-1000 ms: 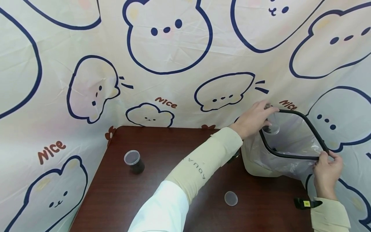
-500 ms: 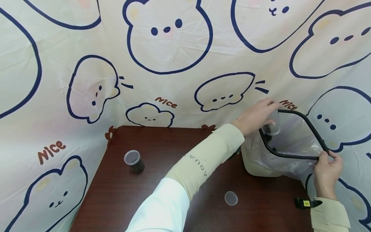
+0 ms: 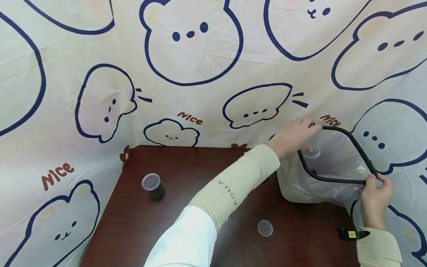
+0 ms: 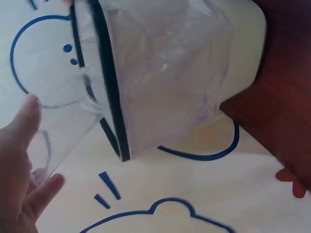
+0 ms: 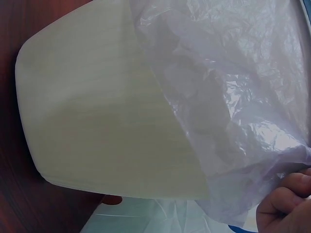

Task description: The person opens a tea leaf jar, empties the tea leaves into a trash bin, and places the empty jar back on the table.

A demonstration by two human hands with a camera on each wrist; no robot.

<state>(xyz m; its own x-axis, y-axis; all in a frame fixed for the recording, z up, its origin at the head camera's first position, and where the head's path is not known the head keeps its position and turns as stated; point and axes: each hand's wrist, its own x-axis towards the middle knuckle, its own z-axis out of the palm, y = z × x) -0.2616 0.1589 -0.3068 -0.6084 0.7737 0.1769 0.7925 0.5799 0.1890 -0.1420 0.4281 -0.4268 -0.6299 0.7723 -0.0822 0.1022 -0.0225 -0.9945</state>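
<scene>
My left hand (image 3: 293,137) holds a clear plastic cup (image 3: 312,150) at the far-left corner of a cream trash bin (image 3: 293,191). In the left wrist view, thumb and fingers (image 4: 46,191) grip the cup (image 4: 68,124), which is tipped with its far end inside the black rim (image 4: 109,82); its walls look see-through. My right hand (image 3: 377,200) pinches the near-right corner of the bin's rim (image 3: 358,150). In the right wrist view, its curled fingers (image 5: 284,201) sit at the edge of the translucent bag (image 5: 228,97) lining the bin.
A second clear cup with dark contents (image 3: 154,187) stands lidded or covered-looking on the left of the brown table (image 3: 200,167). A round translucent lid (image 3: 265,228) lies flat near the front. A patterned cloth (image 3: 193,104) hangs behind and around the table.
Dark stuff seen in and below the held cup earlier is no longer visible there. My left hand tilted the cup up, then lowered slightly. The right hand keeps its hold on the rim.
</scene>
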